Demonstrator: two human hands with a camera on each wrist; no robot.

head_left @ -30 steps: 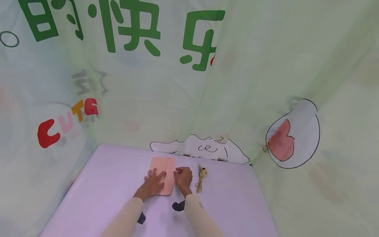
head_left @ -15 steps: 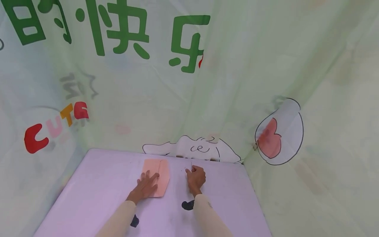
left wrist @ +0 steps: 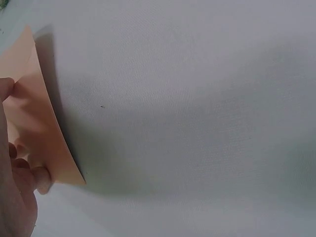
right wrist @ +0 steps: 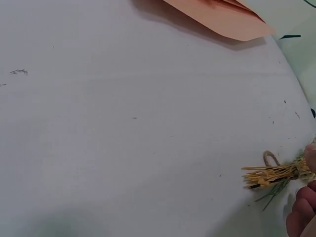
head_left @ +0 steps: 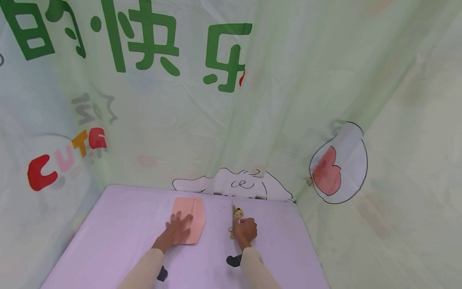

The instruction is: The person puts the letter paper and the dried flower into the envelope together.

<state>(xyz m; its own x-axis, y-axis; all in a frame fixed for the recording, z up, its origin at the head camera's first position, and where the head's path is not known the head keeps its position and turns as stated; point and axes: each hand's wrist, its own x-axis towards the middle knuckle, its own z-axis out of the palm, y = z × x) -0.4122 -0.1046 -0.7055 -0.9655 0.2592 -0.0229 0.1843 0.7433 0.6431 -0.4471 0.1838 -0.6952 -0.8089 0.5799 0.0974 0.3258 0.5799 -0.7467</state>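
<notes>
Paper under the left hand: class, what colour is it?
The paper is salmon pink, seen best in the head view.

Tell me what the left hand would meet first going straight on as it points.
Past the paper under it, the left hand would probably meet the curtain first, at the drawing behind the table; depth is unclear.

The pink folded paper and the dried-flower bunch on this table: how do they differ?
Shape: the pink folded paper is broad and flat; the dried-flower bunch is slender and stalky.
Colour: the paper is plain pink; the bunch mixes straw-yellow with some green.
Handling: the left hand rests spread on the paper; the right hand pinches the bunch.
Shared: each has one hand on it.
</notes>
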